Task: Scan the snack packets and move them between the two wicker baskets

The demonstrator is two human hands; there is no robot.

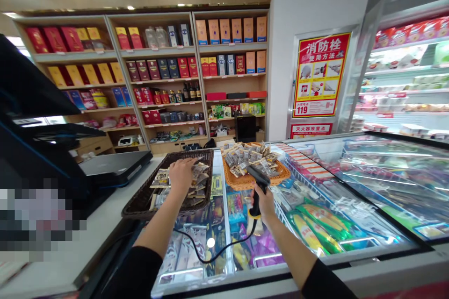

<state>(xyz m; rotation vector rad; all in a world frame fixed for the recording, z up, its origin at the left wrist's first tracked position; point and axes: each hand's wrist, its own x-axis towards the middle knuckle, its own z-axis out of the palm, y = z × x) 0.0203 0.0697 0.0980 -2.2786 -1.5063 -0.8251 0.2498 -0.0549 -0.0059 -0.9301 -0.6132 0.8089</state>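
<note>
My right hand (265,203) is wrapped round the handle of a black barcode scanner (259,178), held over the freezer glass with its cable looping left. Just beyond it stands an orange woven basket (231,182) heaped with small snack packets (250,156). My left hand (181,174) reaches into a dark brown wicker basket (138,206), where more small packets (163,177) lie. Its fingers point toward the basket's far right side and rest on or just above the packets; whether they grip one is hidden by the hand.
Under the baskets is a glass-topped chest freezer (351,201) filled with packaged goods. At left, a dark screen and device (38,149) stand on a white counter (94,224). Shelves of boxed goods (150,70) line the back wall, and an open display fridge (410,74) is at right.
</note>
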